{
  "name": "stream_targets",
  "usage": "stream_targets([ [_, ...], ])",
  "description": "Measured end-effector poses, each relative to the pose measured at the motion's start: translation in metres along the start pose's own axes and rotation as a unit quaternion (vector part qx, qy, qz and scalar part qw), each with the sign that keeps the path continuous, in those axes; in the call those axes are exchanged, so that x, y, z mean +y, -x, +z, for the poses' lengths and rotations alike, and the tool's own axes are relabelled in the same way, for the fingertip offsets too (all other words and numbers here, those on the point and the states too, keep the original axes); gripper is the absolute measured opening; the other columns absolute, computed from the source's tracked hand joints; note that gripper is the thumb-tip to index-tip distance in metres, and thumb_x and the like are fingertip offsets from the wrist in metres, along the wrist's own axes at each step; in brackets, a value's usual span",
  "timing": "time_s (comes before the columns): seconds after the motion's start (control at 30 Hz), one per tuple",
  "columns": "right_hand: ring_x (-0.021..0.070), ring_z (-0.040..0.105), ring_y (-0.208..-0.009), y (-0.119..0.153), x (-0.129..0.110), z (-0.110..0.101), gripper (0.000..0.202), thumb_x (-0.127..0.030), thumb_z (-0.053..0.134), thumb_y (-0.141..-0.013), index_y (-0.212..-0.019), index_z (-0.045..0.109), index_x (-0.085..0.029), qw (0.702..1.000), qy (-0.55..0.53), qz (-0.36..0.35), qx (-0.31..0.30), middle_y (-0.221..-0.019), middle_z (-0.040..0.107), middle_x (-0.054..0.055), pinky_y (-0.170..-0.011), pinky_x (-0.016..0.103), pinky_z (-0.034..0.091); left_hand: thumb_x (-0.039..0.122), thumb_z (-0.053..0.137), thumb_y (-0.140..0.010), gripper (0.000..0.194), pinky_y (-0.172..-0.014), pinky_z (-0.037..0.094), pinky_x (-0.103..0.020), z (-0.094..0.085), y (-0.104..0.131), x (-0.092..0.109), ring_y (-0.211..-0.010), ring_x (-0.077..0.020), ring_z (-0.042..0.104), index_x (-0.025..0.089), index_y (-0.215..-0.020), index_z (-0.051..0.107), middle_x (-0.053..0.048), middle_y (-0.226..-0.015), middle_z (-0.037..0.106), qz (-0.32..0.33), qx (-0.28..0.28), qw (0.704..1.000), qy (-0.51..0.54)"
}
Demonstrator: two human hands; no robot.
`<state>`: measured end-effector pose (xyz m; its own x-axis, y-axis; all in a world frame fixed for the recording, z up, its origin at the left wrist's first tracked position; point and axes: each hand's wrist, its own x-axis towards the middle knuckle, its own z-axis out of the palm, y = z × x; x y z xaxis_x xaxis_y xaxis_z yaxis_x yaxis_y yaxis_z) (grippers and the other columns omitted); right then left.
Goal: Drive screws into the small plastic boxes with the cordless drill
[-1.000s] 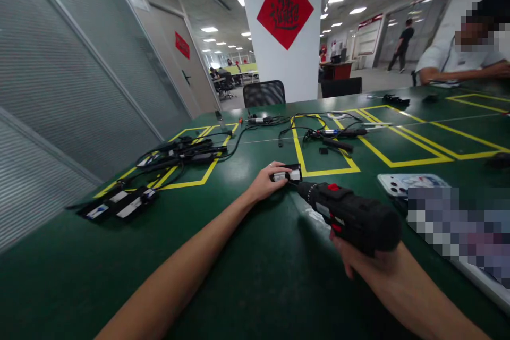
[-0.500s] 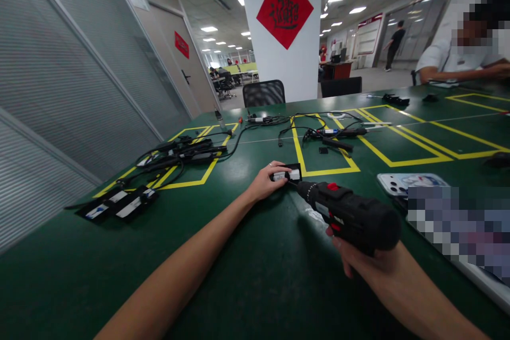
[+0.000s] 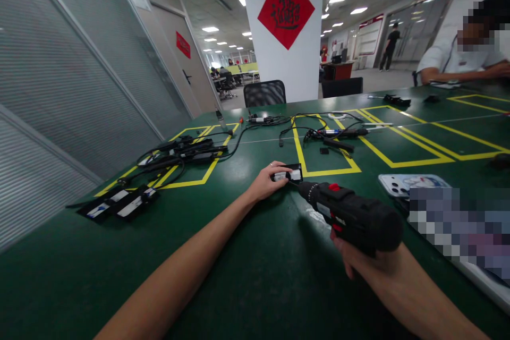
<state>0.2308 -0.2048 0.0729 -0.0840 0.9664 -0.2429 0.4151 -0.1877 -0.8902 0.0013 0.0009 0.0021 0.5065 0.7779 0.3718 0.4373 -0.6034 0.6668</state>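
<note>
My left hand [image 3: 266, 180] grips a small black piece with a white insert [image 3: 295, 175], its fingers closed over the left part of it on the green table [image 3: 235, 244]. In my right hand [image 3: 360, 260] is a black cordless drill [image 3: 354, 215] with red switches, held by its handle. The drill points left, and its thin bit reaches the near edge of the black piece beside my left fingertips. Whether the tip sits in a screw is too small to tell. A crumpled clear plastic scrap [image 3: 317, 217] lies under the drill's front.
Black cables and parts [image 3: 187, 151] are heaped at the left, near two black pieces with white strips [image 3: 133, 203]. More tools and cables [image 3: 338, 135] lie beyond my hands. A phone [image 3: 412, 180] rests at the right. A person in white [image 3: 458, 61] sits across the table.
Almost nothing differs. The whole view has shifted very slightly; both hands, the drill and the black piece keep the same places relative to each other.
</note>
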Motion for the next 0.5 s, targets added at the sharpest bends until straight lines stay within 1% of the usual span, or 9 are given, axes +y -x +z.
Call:
stream_targets([
  [0.27,0.0164,0.057,-0.067,0.0000,0.0032,0.0003,0.036,-0.045,0.048,-0.081,-0.106,0.052,-0.019,1.000,-0.021,-0.002,-0.004,-0.083,0.060,0.004,-0.056,0.025,0.048,0.022,0.057,-0.076,0.030,-0.095,0.040,-0.034,-0.0004,0.0005,0.0030,-0.107,-0.0193,0.050,0.021,-0.105,0.063,-0.006,-0.113,0.053,-0.004,-0.001,1.000,-0.002],
  [0.4,0.0162,0.054,-0.062,0.0023,0.0000,0.0001,0.036,-0.048,0.048,-0.081,-0.101,0.055,-0.019,1.000,-0.003,0.010,0.003,-0.073,0.058,0.002,-0.051,0.024,0.045,0.023,0.056,-0.076,0.029,-0.096,0.040,-0.034,0.0001,0.0006,0.0025,-0.107,-0.0190,0.050,0.021,-0.104,0.063,-0.006,-0.114,0.052,-0.002,0.003,1.000,-0.003],
  [0.5,0.0157,0.055,-0.063,0.0040,-0.0042,0.0004,0.035,-0.046,0.050,-0.081,-0.103,0.054,-0.019,1.000,-0.005,0.014,0.008,-0.071,0.057,0.000,-0.054,0.024,0.046,0.023,0.056,-0.076,0.029,-0.096,0.040,-0.035,-0.0002,0.0011,0.0031,-0.106,-0.0192,0.051,0.021,-0.105,0.063,-0.006,-0.114,0.052,0.000,0.002,1.000,-0.003],
])
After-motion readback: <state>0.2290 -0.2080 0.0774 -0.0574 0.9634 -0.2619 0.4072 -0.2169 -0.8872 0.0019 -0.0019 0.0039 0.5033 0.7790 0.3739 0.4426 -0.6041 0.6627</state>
